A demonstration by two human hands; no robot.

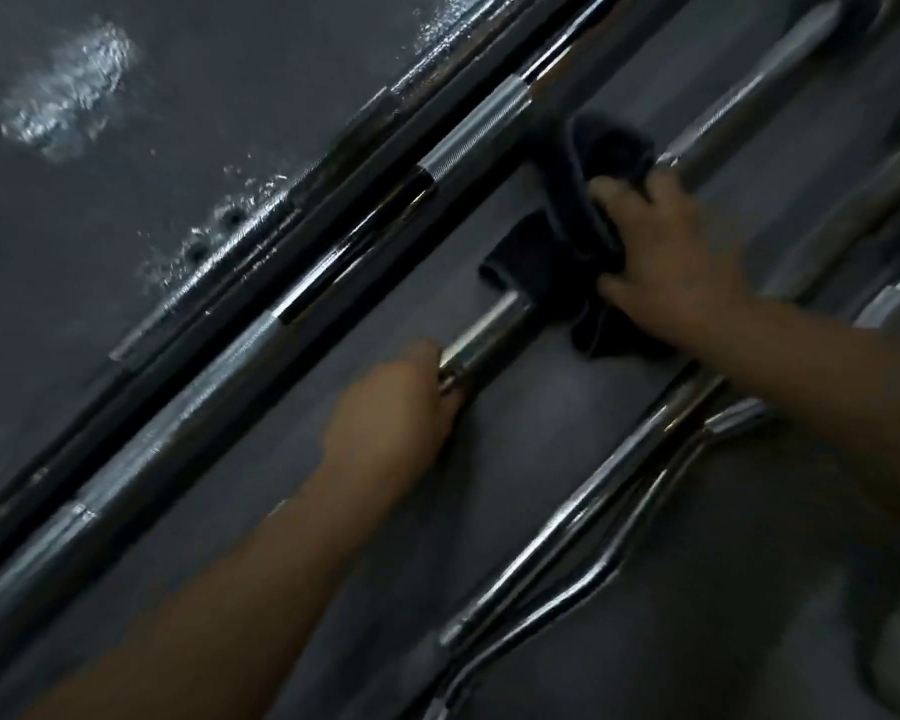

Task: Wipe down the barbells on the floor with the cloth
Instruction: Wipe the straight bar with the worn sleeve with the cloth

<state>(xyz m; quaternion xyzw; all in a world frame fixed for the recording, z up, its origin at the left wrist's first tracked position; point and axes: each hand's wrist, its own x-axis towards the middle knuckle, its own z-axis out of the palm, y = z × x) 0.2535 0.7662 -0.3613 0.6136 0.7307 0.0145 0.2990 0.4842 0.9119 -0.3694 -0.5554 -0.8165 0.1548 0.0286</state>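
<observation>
- The dark grey rubber floor carries every bar, and pale wet-looking patches shine at its upper left.
- A long knurled steel barbell lies diagonally across the view, from lower left to upper right.
- The shorter chrome bar being wiped lies just beside it and parallel to it. Its long axis runs from the left grip up to and past the right grip.
- A pair of chrome bars, one of them bent, rests nearer the person at lower right, apart from the work.
- The dark bunched cloth is wrapped over the shorter bar, up-axis from its bare end.
- The right grip is closed on the cloth and presses it to the bar, so it is the nearer one for the next stroke, likely along that axis.
- The left grip is curled round the bar's near end, apparently steadying it.
- Count: one cloth, two hands and at least five bars. Blur hides the exact number.
</observation>
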